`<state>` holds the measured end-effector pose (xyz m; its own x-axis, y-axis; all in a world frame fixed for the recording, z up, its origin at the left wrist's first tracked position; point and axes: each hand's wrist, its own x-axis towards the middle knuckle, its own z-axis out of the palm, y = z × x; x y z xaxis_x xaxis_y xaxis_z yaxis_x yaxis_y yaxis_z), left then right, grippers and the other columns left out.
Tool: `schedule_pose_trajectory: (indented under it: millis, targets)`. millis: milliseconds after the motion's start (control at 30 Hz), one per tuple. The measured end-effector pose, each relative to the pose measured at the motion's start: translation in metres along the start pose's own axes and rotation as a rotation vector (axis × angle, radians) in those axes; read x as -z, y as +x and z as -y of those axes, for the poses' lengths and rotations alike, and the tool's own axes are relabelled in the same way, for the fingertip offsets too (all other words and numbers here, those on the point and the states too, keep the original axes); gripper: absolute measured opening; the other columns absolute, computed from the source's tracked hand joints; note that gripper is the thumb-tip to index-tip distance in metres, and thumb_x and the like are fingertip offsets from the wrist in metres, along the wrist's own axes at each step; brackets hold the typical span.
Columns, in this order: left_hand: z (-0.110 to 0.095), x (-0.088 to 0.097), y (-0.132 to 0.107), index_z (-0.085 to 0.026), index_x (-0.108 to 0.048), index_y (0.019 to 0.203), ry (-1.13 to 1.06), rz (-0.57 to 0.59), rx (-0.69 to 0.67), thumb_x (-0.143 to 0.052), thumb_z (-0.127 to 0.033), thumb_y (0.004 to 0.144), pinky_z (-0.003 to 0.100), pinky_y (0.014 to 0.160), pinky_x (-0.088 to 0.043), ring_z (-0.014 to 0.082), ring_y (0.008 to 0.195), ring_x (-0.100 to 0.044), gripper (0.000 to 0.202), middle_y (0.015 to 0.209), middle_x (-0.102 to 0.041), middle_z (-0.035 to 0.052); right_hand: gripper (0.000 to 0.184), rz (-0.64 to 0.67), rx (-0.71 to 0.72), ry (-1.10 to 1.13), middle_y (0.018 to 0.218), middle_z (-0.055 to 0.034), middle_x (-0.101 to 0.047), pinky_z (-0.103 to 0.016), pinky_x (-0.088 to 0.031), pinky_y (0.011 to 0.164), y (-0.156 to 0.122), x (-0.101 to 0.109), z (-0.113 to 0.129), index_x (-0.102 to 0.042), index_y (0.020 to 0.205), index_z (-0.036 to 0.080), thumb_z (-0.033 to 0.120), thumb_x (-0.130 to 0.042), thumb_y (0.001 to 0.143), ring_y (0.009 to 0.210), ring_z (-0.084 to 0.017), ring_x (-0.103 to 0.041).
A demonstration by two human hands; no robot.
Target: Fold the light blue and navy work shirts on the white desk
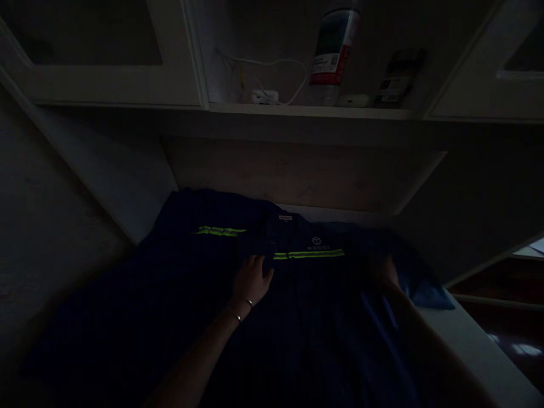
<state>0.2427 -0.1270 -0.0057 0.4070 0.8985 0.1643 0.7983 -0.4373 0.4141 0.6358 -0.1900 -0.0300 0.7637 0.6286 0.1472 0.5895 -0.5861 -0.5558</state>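
Note:
A dark navy work jacket (293, 300) lies spread front up, with a yellow-green reflective stripe (317, 254) and a pale round logo (317, 241) on its chest. A small label (285, 217) shows inside its collar. My left hand (251, 279), with two thin bracelets at the wrist, rests on the jacket left of its front, thumb and fingers apart. Over the right side of the jacket is my right hand (385, 271), dark and smeared by motion; its fingers are unclear. Left of the collar, more navy cloth (212, 207) carries another reflective stripe (221, 231).
An overhead shelf (314, 110) holds a labelled bottle (334, 51), a white cable (272, 60), a small white plug-like item (264, 97) and a dark jar (399, 79). Cabinet panels flank the surface. Shiny blue fabric (429, 292) lies near the pale right edge (480, 351). The light is very dim.

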Motion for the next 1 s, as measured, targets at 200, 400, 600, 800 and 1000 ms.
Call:
schedule_pose_trajectory:
  millis: [200,400,600,800,1000]
  targets:
    - [0.043,-0.024,0.016,-0.024,-0.064,0.109,0.122,0.125,0.077,-0.050,-0.031,0.087,0.031,0.092,-0.045,0.0208,0.109,-0.060,0.027,0.118,-0.066,0.0059,0.052,0.087,0.472,-0.112,0.153,-0.0138,-0.032,-0.050,-0.037,0.108,-0.086,-0.034,-0.002,-0.045,0.138,0.019,0.042,-0.039,0.092,0.134,-0.032,-0.040]
    - [0.131,0.036,0.017,-0.015,-0.061,0.109,0.148,0.069,0.459,-0.026,-0.042,0.093,0.037,0.083,-0.048,0.0287,0.099,-0.066,0.047,0.109,-0.069,0.0173,0.044,0.131,0.498,-0.133,0.145,-0.0126,-0.044,-0.053,-0.038,0.106,-0.160,-0.043,-0.054,-0.052,0.130,0.020,0.041,-0.039,0.093,0.126,-0.030,-0.048]
    - [0.192,0.048,-0.007,-0.021,-0.068,0.084,0.104,0.203,0.572,-0.042,-0.038,0.084,0.034,0.071,-0.051,0.0264,0.079,-0.070,0.031,0.079,-0.074,0.0097,0.041,0.161,0.469,-0.226,0.139,-0.0085,-0.053,-0.055,-0.026,0.112,-0.177,-0.040,-0.059,-0.056,0.126,0.023,0.038,-0.035,0.096,0.127,-0.026,-0.049]
    - [0.183,0.041,-0.018,-0.015,-0.058,0.115,0.063,0.082,0.516,-0.039,-0.041,0.084,0.037,0.094,-0.047,0.0270,0.109,-0.063,0.044,0.120,-0.066,0.0156,0.041,0.184,0.463,-0.217,0.138,-0.0081,-0.055,-0.053,-0.027,0.112,-0.175,-0.035,-0.051,-0.057,0.127,0.024,0.039,-0.035,0.095,0.128,-0.025,-0.048]
    - [0.131,0.022,-0.110,-0.021,-0.057,0.111,-0.030,-0.186,0.217,-0.040,-0.050,0.085,0.039,0.099,-0.047,0.0262,0.110,-0.060,0.042,0.115,-0.064,0.0120,0.039,0.202,0.468,-0.151,0.134,-0.0080,-0.057,-0.050,-0.037,0.107,-0.185,-0.027,-0.055,-0.060,0.124,0.026,0.039,-0.038,0.094,0.123,-0.026,-0.052]
